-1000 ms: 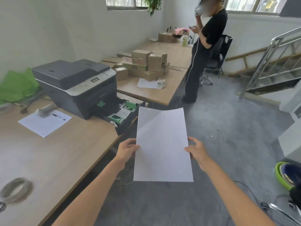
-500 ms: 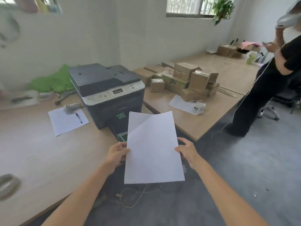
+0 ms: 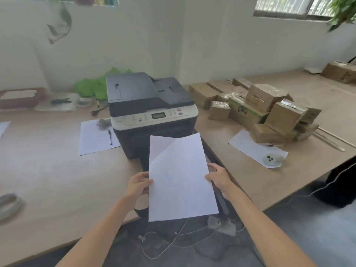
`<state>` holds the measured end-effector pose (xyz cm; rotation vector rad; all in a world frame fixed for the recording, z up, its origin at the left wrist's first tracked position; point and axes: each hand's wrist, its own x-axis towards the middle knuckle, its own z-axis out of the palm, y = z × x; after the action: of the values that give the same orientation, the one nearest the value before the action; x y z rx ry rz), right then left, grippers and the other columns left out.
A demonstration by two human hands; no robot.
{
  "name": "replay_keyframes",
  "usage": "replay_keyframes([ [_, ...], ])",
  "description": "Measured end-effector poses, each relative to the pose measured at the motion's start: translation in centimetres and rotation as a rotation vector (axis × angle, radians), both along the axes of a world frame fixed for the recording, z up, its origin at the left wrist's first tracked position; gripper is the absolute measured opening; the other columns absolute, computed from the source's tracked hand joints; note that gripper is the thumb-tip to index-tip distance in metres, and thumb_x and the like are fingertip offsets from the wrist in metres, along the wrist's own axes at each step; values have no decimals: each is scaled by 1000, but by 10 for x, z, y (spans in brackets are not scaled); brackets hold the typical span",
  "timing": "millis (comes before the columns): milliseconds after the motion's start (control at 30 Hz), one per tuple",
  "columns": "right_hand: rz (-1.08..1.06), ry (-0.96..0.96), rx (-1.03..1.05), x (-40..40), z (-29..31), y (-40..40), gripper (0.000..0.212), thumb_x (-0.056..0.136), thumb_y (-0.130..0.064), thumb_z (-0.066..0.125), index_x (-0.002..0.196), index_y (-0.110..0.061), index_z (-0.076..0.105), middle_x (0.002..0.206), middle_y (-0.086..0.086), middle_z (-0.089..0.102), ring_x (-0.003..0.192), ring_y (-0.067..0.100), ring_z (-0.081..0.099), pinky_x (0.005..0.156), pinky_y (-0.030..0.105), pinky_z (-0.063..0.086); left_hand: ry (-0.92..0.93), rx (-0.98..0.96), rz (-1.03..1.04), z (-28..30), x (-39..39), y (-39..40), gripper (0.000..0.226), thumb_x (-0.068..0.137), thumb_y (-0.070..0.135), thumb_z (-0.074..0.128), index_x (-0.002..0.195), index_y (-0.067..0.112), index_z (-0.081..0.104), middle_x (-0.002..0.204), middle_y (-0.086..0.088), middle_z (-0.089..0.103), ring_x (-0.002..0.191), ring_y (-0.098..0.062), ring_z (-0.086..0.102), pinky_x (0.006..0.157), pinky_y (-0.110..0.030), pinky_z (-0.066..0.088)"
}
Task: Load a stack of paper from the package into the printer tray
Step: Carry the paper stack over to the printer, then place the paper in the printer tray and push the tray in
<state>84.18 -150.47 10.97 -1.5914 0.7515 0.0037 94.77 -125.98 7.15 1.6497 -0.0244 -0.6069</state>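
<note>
- The wooden table [image 3: 48, 180] takes the whole left and far part of the view; its near edge runs diagonally from lower left toward the middle, and below it is grey floor [image 3: 317, 237] with thin cables.
- The printer [image 3: 150, 112] stands on the table, near its edge. The part of it below and in front is hidden by the paper, so I cannot tell how the tray stands.
- A pile of cardboard boxes [image 3: 269, 112] lies to the right of the printer, well apart from it, with free table surface between.
- The stack of paper [image 3: 181, 182] is held in the air just in front of the printer, its far left corner folded down, its near edge over the floor.
- A single sheet with a pen [image 3: 96, 139] lies just left of the printer.
- The left hand [image 3: 139, 185] grips the left edge of the stack.
- The right hand [image 3: 218, 178] grips the right edge.
</note>
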Motion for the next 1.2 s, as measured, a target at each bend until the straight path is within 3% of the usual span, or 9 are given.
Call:
replay_keyframes([
  [133,76,3,-3,44,-5,-16,50,82,6,53,127,-14,48,93,3,65,78,19,64,53,25,47,6,3,61,-6,25,-10,17,88,6,54,103,14,58,104,-12,65,93,-28,64,68,-27,55],
  [367,242,-75,-21,89,-8,-30,40,86,-5,61,118,-24,46,100,4,67,87,15,66,60,24,52,-14,-21,135,-7,48,-6,17,85,0,57,98,11,55,103,-17,68,84,-25,66,69,-29,56],
  [567,506,-209,-48,150,8,-5,31,88,2,56,109,-19,47,88,-6,70,73,3,71,67,25,60,-163,-31,293,27,71,28,18,87,-4,50,90,14,51,75,7,75,72,-15,67,73,-31,53],
  [733,626,-279,-64,188,10,49,30,88,4,55,96,-24,52,89,-8,71,79,1,70,66,16,55,-257,-40,400,51,82,62,34,88,0,49,101,30,59,94,5,72,83,-14,68,78,-32,53],
  [833,613,-307,-83,200,-1,80,25,87,7,53,95,-17,54,91,-2,72,80,2,69,66,14,53,-300,-47,494,51,79,81,39,89,-2,47,103,33,58,103,1,68,89,-14,67,76,-28,54],
  [900,629,-319,-81,207,-12,98,17,88,6,51,95,-9,54,93,4,72,84,11,69,68,17,55,-318,-35,541,44,73,95,40,89,-4,46,106,31,58,107,2,67,92,-11,65,75,-25,53],
  [1033,695,-290,-99,217,-42,130,22,88,5,47,106,-5,54,102,8,67,98,26,64,87,40,54,-270,26,637,20,66,114,35,88,-8,41,111,13,56,100,5,64,85,-3,62,65,-11,50],
  [1100,738,-270,-109,218,-59,143,32,87,7,45,114,-6,54,102,-2,61,103,21,58,84,29,55,-208,47,666,3,62,116,33,88,-8,42,110,13,56,94,7,64,81,-2,61,60,-7,48],
  [1200,728,-216,-65,214,-76,156,26,92,1,44,115,-9,50,98,-10,55,104,18,57,68,8,49,-138,49,690,-19,56,118,28,90,-5,42,100,15,60,89,7,64,80,-6,60,57,-5,47],
])
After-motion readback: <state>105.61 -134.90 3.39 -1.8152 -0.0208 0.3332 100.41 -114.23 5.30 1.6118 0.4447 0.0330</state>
